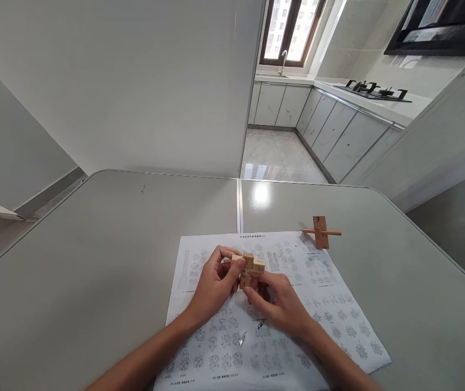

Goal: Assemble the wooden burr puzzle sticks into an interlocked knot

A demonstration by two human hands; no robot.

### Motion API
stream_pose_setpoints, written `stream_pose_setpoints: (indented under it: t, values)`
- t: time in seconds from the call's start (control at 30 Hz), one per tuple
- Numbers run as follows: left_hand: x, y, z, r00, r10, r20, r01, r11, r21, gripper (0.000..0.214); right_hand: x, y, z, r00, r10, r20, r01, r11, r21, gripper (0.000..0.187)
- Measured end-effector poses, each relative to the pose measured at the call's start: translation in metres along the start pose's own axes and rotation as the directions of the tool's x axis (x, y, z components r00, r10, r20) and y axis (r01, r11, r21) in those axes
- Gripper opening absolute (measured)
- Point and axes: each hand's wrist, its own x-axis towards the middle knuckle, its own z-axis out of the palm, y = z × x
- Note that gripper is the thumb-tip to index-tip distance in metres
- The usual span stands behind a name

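Big grey counter (pixel 73 260) first, seam running down it from the far edge. On it, just in front of the person, a large paper sheet (pixel 322 282), printed in rows of small line drawings, too small to read from here. Two bare hands over the sheet, both busy. Left hand (pixel 215 276) grasping the wooden blocks, thumb across the near face, fingers mostly hidden behind. Right hand (pixel 279 301) pinching in from the right and below, thumb and fingertips at the lower part; exact contact partly blocked. Past them, at the sheet's far right corner, a wooden cross (pixel 320 232): flat marked plate with a thin stick across it, lying partly over the paper edge, no hand on it.

Smallest: the wooden blocks (pixel 252 264), between both hands above the sheet's middle, several short pale bars stuck together, dark marks on some. Likely light, stiff, dry enough to grip, not very fragile; bars may slide or drop out if loosely held. Best hold, I'd say: one hand round the middle joint, fingertips of the other on a bar end.
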Motion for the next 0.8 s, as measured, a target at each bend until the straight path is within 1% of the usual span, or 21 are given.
stream_pose_setpoints:
  t: [0.1,0.23,0.3,0.43,0.53,0.6,0.7,0.73,0.8]
  values:
    - [0.001,0.001,-0.001,0.999,-0.036,0.012,0.037,0.999,-0.006,0.037,0.0,-0.001,0.0,1.0,-0.001,0.011,0.001,1.0,0.007,0.016]
    - [0.003,0.003,-0.005,0.998,-0.056,0.043,0.056,0.998,-0.002,0.039,0.0,0.0,0.0,1.0,0.002,0.026,-0.002,1.0,0.004,0.017]
    - [0.007,0.005,-0.009,0.998,-0.061,0.005,0.061,0.998,0.0,0.042,0.0,0.001,0.0,1.0,0.01,0.025,-0.01,1.0,0.008,0.019]
    - [0.018,0.005,-0.02,0.987,-0.061,-0.146,0.055,0.997,-0.045,0.048,0.0,0.002,0.001,0.999,0.02,0.034,-0.021,0.999,0.025,0.019]
    - [0.024,0.004,-0.025,0.979,-0.073,-0.193,0.055,0.993,-0.1,0.046,0.0,0.0,0.002,1.0,-0.001,0.003,0.001,1.0,-0.007,0.016]
    - [0.023,0.004,-0.025,0.982,-0.081,-0.171,0.064,0.993,-0.102,0.045,0.001,0.0,0.002,0.999,-0.046,-0.025,0.044,0.998,-0.048,0.012]
    - [0.018,0.005,-0.02,0.99,-0.108,-0.089,0.102,0.992,-0.067,0.045,0.001,0.001,0.002,0.99,-0.13,-0.061,0.121,0.983,-0.138,0.005]
    - [0.016,0.005,-0.019,0.991,-0.116,-0.065,0.113,0.992,-0.06,0.045,0.001,0.002,0.001,0.987,-0.146,-0.068,0.133,0.976,-0.171,0.009]
    - [0.015,0.004,-0.018,0.992,-0.115,-0.046,0.111,0.991,-0.068,0.046,0.001,0.004,0.001,0.985,-0.159,-0.071,0.138,0.962,-0.237,0.027]
